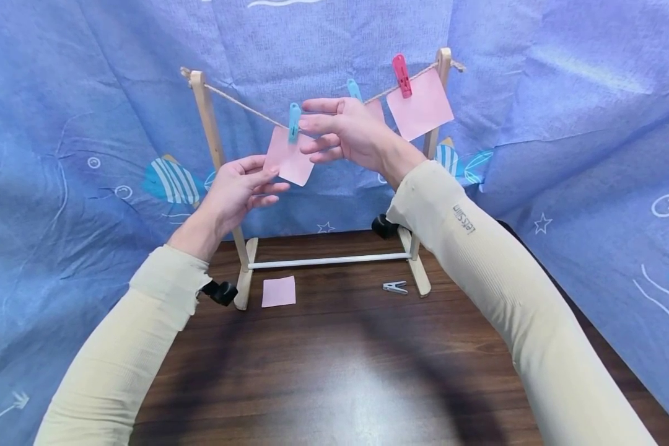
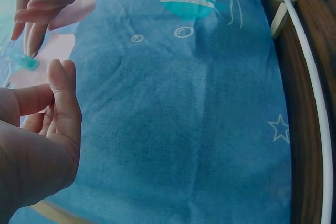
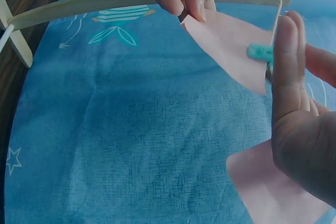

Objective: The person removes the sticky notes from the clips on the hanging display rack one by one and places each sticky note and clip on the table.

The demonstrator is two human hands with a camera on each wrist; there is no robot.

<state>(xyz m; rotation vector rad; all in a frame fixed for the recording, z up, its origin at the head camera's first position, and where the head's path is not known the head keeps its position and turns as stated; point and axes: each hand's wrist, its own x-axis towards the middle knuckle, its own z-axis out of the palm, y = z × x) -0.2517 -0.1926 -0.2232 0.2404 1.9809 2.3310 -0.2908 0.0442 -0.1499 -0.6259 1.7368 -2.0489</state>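
Note:
A pink paper square hangs from the rope, clipped by a light blue clothespin. My left hand pinches that paper's lower left corner between thumb and fingers. My right hand, its fingers extended, is beside the blue clothespin and overlaps the paper's right edge in the head view. In the right wrist view, the clothespin shows just by the right fingertips, and no grip on it is visible. Behind the right hand, a second blue clothespin and its pink paper are partly hidden.
A red clothespin holds another pink paper near the right post. Wooden posts carry the rope, joined low by a white bar. On the dark table lie a pink paper and a grey clothespin.

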